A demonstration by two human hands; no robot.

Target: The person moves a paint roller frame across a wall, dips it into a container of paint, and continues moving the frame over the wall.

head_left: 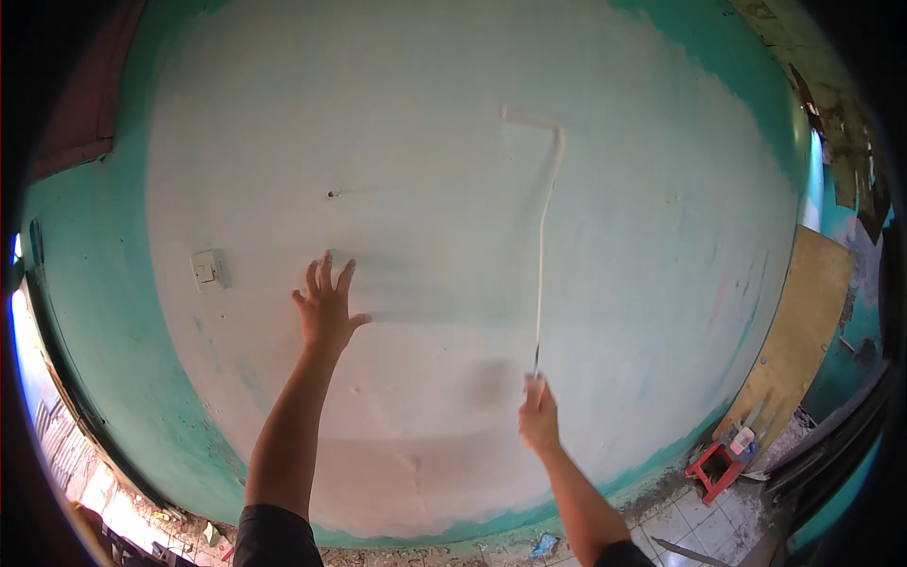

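Note:
My left hand (326,304) is flat against the white-painted wall (425,170), fingers spread, holding nothing. My right hand (539,416) grips the lower end of a long thin paint roller handle (540,274). The handle runs up the wall to a white roller head (529,119) pressed high on the wall. White paint covers most of the wall, with teal left around its edges.
A white light switch (207,270) is on the wall left of my left hand. A small dark nail (332,194) sticks out above it. At the lower right stand a red stool (714,470), a leaning wooden board (803,331) and a tiled floor with debris.

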